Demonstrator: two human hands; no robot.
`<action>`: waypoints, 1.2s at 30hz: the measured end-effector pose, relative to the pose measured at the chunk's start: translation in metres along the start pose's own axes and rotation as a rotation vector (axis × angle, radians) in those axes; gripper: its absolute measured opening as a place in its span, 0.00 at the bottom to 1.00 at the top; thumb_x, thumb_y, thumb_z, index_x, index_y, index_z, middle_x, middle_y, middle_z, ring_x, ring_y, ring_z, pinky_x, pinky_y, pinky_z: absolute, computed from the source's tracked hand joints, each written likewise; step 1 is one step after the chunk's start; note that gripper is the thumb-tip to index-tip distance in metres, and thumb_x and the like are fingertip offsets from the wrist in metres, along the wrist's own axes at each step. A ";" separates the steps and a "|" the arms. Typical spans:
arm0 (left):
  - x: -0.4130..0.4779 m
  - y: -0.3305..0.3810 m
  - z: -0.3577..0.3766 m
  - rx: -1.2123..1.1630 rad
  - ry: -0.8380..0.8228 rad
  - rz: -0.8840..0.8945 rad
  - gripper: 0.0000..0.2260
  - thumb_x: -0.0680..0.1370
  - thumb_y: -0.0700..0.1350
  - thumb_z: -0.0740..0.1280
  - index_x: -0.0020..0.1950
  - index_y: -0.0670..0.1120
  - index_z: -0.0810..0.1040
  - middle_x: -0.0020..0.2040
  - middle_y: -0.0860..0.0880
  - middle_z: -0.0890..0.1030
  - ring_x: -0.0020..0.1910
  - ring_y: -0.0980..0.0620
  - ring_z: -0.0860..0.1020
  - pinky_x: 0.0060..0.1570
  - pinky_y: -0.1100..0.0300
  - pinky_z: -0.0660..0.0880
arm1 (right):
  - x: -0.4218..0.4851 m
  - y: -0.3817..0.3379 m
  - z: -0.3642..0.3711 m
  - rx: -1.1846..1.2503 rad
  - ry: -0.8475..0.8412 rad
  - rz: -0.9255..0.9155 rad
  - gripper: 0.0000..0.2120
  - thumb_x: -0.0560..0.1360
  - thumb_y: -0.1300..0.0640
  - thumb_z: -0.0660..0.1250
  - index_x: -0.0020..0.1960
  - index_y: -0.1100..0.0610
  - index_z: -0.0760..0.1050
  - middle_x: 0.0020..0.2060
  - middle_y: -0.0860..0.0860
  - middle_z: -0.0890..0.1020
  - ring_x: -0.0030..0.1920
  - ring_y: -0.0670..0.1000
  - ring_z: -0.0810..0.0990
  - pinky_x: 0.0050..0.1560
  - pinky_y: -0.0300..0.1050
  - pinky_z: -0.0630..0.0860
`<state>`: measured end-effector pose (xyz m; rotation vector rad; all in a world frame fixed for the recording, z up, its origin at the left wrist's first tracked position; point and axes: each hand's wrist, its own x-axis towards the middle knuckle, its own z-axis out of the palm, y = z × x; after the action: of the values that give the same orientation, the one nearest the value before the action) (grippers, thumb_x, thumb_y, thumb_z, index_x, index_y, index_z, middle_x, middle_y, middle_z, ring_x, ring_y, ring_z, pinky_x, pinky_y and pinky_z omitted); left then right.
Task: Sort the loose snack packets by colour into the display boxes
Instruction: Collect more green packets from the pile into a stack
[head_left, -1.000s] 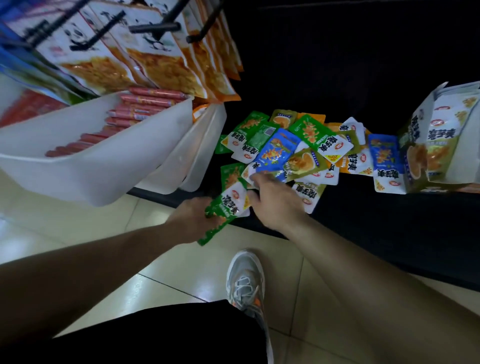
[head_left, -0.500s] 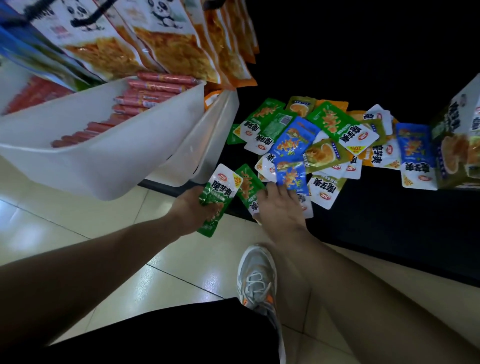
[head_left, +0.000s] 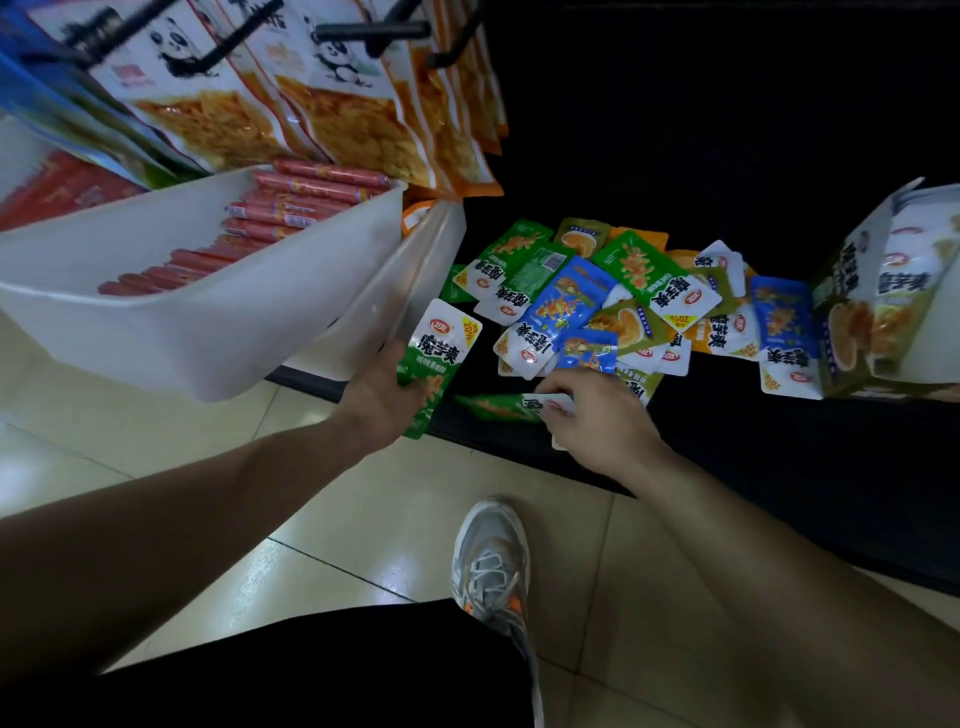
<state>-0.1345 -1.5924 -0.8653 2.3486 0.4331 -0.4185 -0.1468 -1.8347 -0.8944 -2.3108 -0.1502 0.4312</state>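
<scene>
Dark shelf carries the packet pile just beyond the fingers. A sausage bin crowds the left hand, which grips a green packet. The right hand now pinches a second green packet, pulled off the pile.

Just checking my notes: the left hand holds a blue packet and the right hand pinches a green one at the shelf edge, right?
Not quite: in the head view the left hand holds a green packet, not blue. The right hand does pinch a second green packet at the shelf edge.
</scene>
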 end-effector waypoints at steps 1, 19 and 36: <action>0.000 0.006 0.001 -0.021 0.005 0.019 0.12 0.78 0.39 0.68 0.61 0.49 0.76 0.52 0.45 0.82 0.52 0.42 0.80 0.56 0.46 0.79 | -0.006 -0.001 -0.016 0.034 -0.026 -0.001 0.08 0.79 0.54 0.67 0.57 0.51 0.81 0.54 0.49 0.83 0.53 0.51 0.81 0.52 0.46 0.77; -0.010 0.071 0.062 -0.112 -0.271 0.103 0.10 0.78 0.47 0.70 0.58 0.51 0.76 0.48 0.50 0.82 0.47 0.52 0.81 0.49 0.57 0.78 | 0.046 0.036 -0.064 0.016 0.314 0.093 0.18 0.77 0.39 0.67 0.58 0.51 0.77 0.56 0.51 0.78 0.56 0.52 0.78 0.52 0.48 0.75; 0.007 0.066 0.070 0.032 -0.258 0.106 0.09 0.78 0.47 0.70 0.55 0.52 0.74 0.46 0.53 0.81 0.47 0.54 0.80 0.39 0.63 0.72 | 0.040 0.113 -0.097 0.042 0.359 0.208 0.24 0.71 0.59 0.77 0.63 0.57 0.71 0.56 0.55 0.77 0.56 0.56 0.78 0.53 0.51 0.76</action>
<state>-0.1127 -1.6853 -0.8790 2.2957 0.1796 -0.6718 -0.0779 -1.9701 -0.9222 -2.3292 0.2740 0.1134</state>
